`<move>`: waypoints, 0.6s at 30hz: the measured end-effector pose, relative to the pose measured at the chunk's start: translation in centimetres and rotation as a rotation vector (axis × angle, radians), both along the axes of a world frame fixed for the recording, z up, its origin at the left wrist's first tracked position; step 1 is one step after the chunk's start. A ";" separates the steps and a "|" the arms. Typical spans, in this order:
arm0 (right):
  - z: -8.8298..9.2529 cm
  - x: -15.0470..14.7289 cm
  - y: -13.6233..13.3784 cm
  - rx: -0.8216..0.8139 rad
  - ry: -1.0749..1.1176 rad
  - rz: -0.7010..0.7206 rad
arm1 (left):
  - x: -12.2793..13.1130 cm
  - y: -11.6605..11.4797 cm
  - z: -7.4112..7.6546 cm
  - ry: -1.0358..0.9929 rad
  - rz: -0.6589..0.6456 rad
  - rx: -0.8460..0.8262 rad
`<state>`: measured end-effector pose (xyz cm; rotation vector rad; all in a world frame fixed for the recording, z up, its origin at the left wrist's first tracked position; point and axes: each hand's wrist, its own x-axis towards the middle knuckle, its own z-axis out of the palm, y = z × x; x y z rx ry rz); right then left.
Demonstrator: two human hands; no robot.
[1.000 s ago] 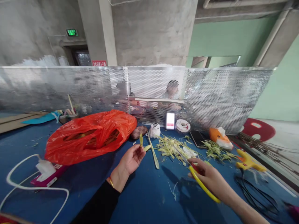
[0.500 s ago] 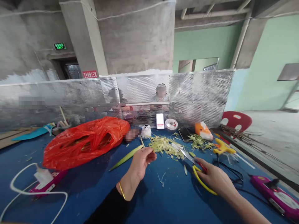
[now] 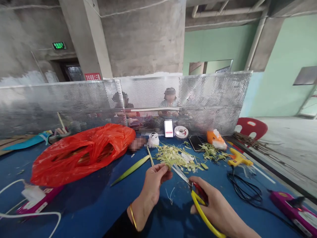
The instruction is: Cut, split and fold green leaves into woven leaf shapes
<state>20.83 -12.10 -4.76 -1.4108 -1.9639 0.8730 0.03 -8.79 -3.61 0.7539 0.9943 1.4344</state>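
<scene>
The left hand [image 3: 156,183] is positioned just below the center of the frame, thumb and fingers pinched together on a small green leaf piece [image 3: 170,162] that projects to the right of the fingertips. The right hand [image 3: 210,200], lower right of center, is closed around the handles of the scissors [image 3: 182,173]; one handle is yellow, and the blades point up and left toward the leaf piece. Whether the blades touch the leaf piece, and how far they are parted, cannot be determined. Behind both hands, at the center of the frame, lies a pile of pale green trimmings [image 3: 170,152]. A long green leaf [image 3: 130,169] lies diagonally on the blue table [image 3: 94,208], left of the left hand. A red plastic bag [image 3: 81,158] occupies the left of the frame. A white cord bundle [image 3: 154,140] sits above the left hand, near the trimmings. A yellow glue gun [image 3: 239,158] rests at the right of the frame, its black cable [image 3: 244,190] coiled below it.
</scene>
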 end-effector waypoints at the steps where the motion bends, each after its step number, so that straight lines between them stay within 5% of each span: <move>1: 0.1 -0.2 0.1 0.022 -0.014 0.004 | 0.0 0.0 -0.1 0.014 -0.007 -0.007; 18: 0.0 -0.4 -0.1 0.180 -0.122 0.060 | 0.7 -0.5 -0.2 0.084 -0.013 -0.074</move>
